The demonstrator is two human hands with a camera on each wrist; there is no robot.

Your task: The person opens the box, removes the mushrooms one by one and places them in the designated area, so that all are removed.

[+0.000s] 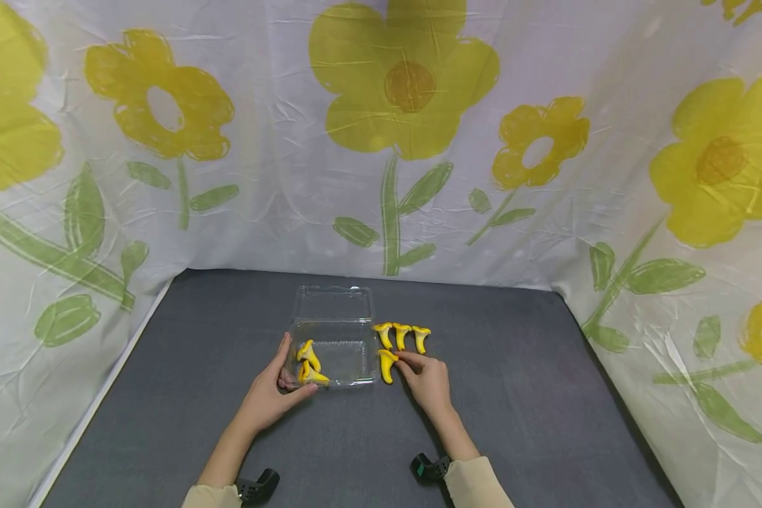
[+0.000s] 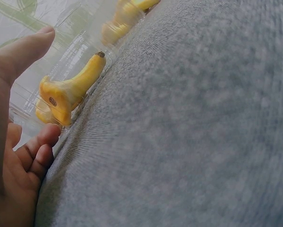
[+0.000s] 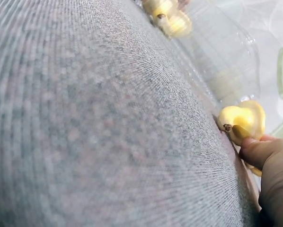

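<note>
A clear plastic clamshell box (image 1: 352,363) stands with its lid (image 1: 333,303) folded back. Two yellow chanterelle mushrooms lie in its left part, the upper one (image 1: 307,353) touching the lower one (image 1: 313,374). My left hand (image 1: 271,395) holds the box at its front left corner, fingers along the left side and thumb at the front. Just right of the box, my right hand (image 1: 427,381) pinches a chanterelle (image 1: 387,365) at its cap between thumb and fingers. The right wrist view shows the thumb against this chanterelle (image 3: 238,120).
Behind the right hand, three more chanterelles (image 1: 402,335) lie in a row beside the box. A dark grey cloth (image 1: 514,395) covers the table. Flower-printed white curtains (image 1: 279,176) close in the back and sides.
</note>
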